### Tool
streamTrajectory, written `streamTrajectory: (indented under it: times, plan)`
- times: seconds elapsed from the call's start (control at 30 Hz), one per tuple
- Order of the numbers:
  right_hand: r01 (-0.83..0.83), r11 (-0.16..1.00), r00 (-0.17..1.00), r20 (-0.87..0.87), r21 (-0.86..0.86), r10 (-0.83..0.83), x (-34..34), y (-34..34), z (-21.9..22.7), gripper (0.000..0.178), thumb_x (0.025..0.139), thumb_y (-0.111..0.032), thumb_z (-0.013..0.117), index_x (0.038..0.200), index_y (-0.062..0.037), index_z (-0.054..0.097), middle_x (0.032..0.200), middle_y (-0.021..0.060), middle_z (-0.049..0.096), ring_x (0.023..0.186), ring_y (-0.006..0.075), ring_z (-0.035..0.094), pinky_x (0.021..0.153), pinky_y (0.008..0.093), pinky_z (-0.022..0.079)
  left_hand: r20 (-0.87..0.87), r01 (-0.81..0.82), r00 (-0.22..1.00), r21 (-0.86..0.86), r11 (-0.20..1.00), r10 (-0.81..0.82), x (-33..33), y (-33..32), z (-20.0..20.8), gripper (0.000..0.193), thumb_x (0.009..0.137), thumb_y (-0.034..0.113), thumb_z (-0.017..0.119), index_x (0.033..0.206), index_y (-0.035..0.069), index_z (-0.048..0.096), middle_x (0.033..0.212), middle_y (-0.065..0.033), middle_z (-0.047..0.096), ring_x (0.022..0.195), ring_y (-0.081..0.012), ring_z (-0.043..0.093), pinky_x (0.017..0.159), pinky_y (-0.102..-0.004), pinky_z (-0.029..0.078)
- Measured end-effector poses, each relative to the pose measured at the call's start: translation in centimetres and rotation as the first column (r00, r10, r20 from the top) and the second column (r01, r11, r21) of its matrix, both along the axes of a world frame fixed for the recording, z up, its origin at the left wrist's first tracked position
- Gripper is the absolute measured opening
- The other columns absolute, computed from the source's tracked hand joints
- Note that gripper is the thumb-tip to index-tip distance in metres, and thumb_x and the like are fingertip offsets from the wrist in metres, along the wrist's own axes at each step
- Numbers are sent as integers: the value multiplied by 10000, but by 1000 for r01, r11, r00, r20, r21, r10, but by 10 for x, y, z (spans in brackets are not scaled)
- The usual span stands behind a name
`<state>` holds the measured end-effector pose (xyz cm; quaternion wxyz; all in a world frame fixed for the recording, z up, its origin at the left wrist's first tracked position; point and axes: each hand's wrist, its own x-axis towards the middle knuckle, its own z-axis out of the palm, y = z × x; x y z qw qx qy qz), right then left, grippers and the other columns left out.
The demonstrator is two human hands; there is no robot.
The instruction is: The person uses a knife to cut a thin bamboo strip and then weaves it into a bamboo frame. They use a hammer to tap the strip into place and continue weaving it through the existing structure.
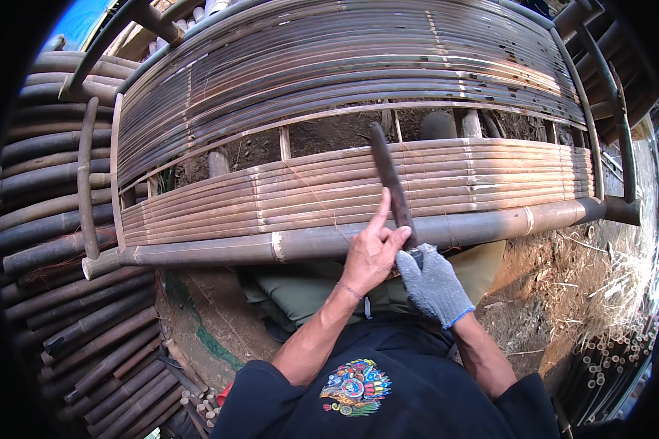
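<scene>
My right hand (433, 285), in a grey knitted glove with a blue cuff edge, is closed round the handle of a machete (392, 175). Its long dark blade points away from me over a bamboo bench, slanting slightly left. My bare left hand (370, 252) is beside the blade, index finger stretched along it and thumb reaching the blade near the handle. The other left fingers look partly curled. Beneath the blade lie the bench's split-bamboo slats (307, 186), bordered on my side by a thick round bamboo pole (322, 243).
A wide slatted bamboo panel (329, 66) forms the bench's far part, with a gap showing soil between. Stacked bamboo poles (58, 161) fill the left side. Bundled bamboo (604, 358) lies at lower right, near pale shavings (622, 285). Curved bamboo armrests (615, 124) rise at the bench's ends.
</scene>
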<state>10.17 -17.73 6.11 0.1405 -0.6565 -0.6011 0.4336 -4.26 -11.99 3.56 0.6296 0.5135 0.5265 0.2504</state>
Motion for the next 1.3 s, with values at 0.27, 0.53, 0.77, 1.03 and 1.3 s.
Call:
streamTrajectory:
  times: [0.27, 0.53, 0.77, 1.03, 1.3]
  plan:
    - [-16, 1000, 1000, 27, 13, 15, -1, 1, 0, 297, 1018, -295, 499, 958, -27, 612, 900, 246, 632, 836, 466, 621, 705, 543, 490, -34, 10, 999, 20, 1000, -9, -2, 3, 0, 756, 997, 272, 641, 1599, 157, 200, 654, 8, 603, 588, -44, 499, 540, -253, 460]
    - [66, 997, 998, 10, -33, -66, 5, -2, 4, 272, 1000, -279, 523, 963, -20, 599, 879, 240, 638, 869, 450, 623, 723, 525, 488, -32, 48, 998, 4, 999, -48, 4, 3, -4, 772, 996, 294, 644, 1602, 157, 186, 669, 2, 626, 574, -42, 503, 556, -245, 464]
    - [178, 975, 976, -103, -135, -193, -6, 3, 12, 200, 1010, -205, 519, 976, -19, 583, 857, 222, 600, 831, 419, 591, 676, 492, 465, -30, 19, 999, -15, 1000, -20, -2, 0, -5, 774, 992, 285, 652, 1600, 161, 189, 668, 6, 636, 584, -37, 514, 554, -244, 470]
    - [-5, 999, 1000, -23, 41, 6, -1, 1, 3, 215, 1003, -210, 533, 953, -5, 576, 829, 221, 609, 796, 428, 598, 695, 493, 466, -54, 22, 998, -11, 1000, -23, -3, 1, -4, 776, 989, 307, 654, 1599, 166, 196, 666, -2, 642, 579, -40, 512, 558, -249, 472]
    - [108, 990, 992, -60, -90, -114, 0, 0, -1, 247, 992, -245, 560, 939, -3, 570, 823, 228, 609, 790, 438, 597, 694, 497, 466, -64, 12, 998, 8, 1000, -12, -1, 0, -4, 775, 987, 316, 656, 1598, 168, 203, 661, -1, 636, 577, -39, 503, 560, -247, 470]
